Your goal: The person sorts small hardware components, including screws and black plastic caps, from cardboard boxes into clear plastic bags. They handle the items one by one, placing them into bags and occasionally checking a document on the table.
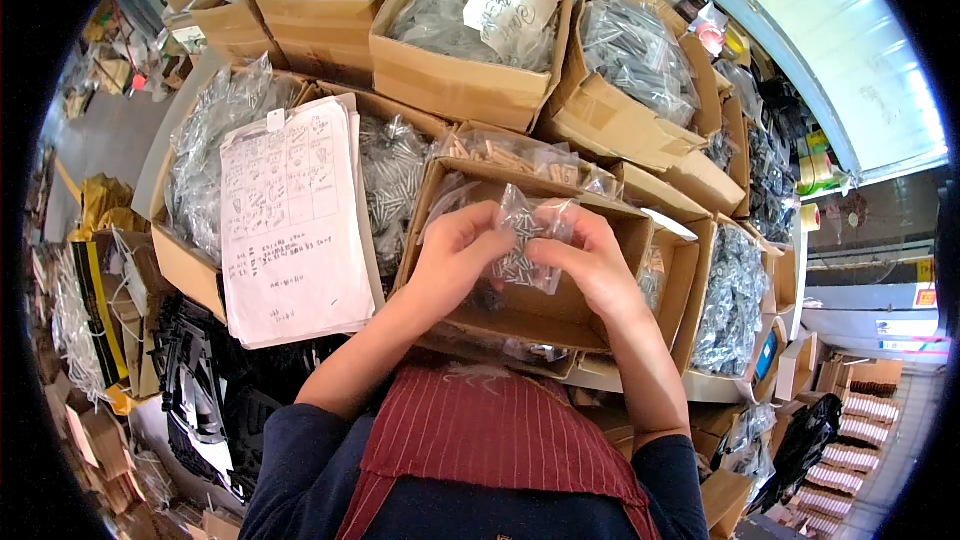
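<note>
Between my two hands is a small clear plastic bag of metal screws [515,262], held up over an open cardboard box [560,318]. My left hand [462,250] grips the bag's left side, thumb pressed on the front. From the other side my right hand [588,255] pinches it, its thumb also on the plastic. Most of the fingers behind the bag are hidden. Just beyond it lie bags of copper-coloured pins [490,152]. To the left, a clipped stack of paper sheets [290,230] with drawings and handwriting rests across boxes of bagged hardware.
Cardboard boxes of bagged metal parts [395,170] crowd the work surface. Farther back stands a large box [455,90] with a handwritten paper on top. Bagged grey fittings [733,300] fill a box at right. Black plastic parts [215,380] sit at lower left.
</note>
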